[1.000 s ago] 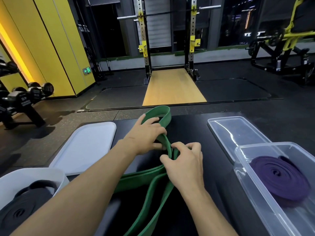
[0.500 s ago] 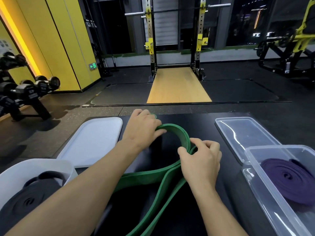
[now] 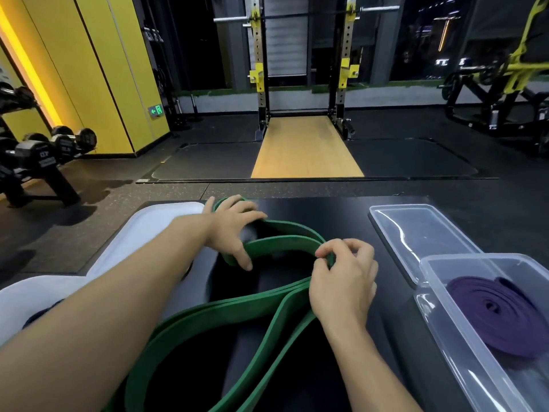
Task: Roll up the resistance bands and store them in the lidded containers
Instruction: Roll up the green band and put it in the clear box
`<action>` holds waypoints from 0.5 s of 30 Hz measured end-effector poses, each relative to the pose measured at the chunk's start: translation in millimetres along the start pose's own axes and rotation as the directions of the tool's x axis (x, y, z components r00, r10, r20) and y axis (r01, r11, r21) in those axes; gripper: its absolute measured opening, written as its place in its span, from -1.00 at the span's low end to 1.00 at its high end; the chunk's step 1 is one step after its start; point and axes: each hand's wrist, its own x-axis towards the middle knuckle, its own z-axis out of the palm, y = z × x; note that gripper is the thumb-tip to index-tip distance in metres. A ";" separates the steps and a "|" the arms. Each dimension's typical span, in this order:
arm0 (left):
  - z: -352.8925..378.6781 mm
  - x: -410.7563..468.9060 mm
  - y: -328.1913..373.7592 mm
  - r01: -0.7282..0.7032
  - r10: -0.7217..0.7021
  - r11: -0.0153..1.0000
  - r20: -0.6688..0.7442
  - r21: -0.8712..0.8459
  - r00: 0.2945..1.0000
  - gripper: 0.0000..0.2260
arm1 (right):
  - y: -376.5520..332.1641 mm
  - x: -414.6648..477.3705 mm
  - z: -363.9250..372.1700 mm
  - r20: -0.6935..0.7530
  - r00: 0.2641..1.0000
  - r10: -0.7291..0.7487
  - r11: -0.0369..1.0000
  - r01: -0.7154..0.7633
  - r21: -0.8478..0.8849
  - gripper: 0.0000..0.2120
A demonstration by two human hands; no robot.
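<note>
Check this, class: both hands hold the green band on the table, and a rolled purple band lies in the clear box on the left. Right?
Wrong side: the head view shows the clear box holding the purple band on the right. The left hand and right hand do hold the green band on the table.

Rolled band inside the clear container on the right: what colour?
The rolled band is dark purple, seen best in the head view.

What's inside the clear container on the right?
A coiled purple band lies inside the clear container. The coil covers the floor beneath it, and the container's near corner runs out of frame.
</note>
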 end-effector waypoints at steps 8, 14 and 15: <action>-3.7 11.0 -1.0 0.077 -0.094 0.991 -0.172 -0.105 0.981 -0.39 | -1.9 -0.6 -4.5 0.043 0.998 0.048 0.999 -0.049 0.022 -0.84; 0.7 17.3 30.3 0.204 -0.225 0.974 -0.412 -0.096 0.883 -0.64 | -3.4 -0.3 -2.1 0.012 0.999 0.043 0.998 -0.044 0.040 -0.73; 0.5 20.7 39.8 0.200 -0.235 0.972 -0.470 -0.124 0.851 -0.65 | -3.4 -0.1 -1.8 0.005 0.999 0.039 0.999 -0.039 0.030 -0.70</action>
